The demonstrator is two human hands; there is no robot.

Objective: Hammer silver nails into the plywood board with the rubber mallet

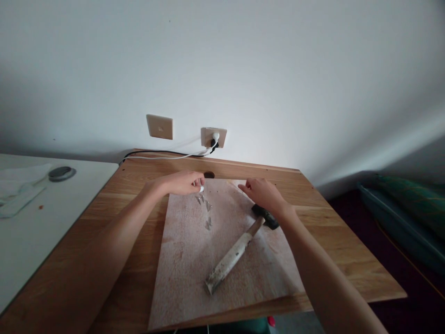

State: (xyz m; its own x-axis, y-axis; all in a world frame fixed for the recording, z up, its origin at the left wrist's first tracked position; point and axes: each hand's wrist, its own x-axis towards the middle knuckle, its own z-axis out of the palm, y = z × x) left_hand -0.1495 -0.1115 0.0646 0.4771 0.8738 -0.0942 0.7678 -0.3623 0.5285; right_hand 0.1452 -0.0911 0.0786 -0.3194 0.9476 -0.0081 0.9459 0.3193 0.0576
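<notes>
My left hand is over the far left part of a pale wooden board, its fingers pinched on a small white piece. Just below it on the board lie several small shiny pieces, perhaps nails, too small to make out. My right hand hovers at the board's far right side, fingers curled in; whatever they may hold is hidden. Close under that wrist rests the dark head of a hammer, whose worn, whitish handle slants toward me across the board.
The board lies on a wooden tabletop with a round cable hole. Behind, a wall socket holds plugs with black and white cables. At left is a white table; at right, green bedding.
</notes>
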